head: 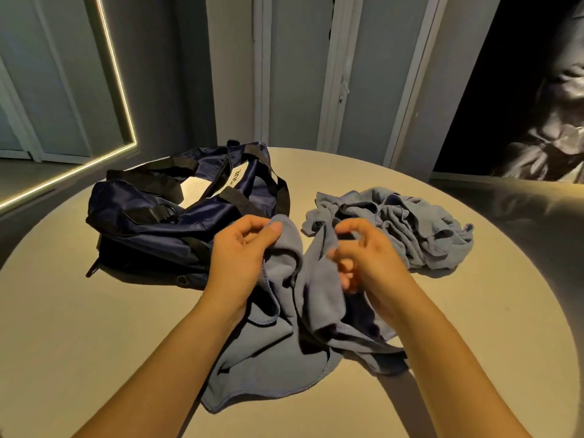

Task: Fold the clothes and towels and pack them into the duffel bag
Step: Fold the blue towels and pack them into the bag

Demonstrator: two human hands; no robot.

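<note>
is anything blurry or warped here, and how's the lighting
Head view: the right hand is motion-smeared, the left hand gripping the blue cloth sharper; head view: the wide lens bows the table rim and leans the door frames; head view: dim room, brighter table, light strip glaring at left.

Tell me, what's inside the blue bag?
Only something flat and white shows through the bag's open top, maybe paper. Its sides and black straps cover the rest, so I cannot tell what else is in it.

The duffel bag (151, 222) alone bears lettering — "QUE" (the rest hidden behind a strap (235, 196)).
</note>
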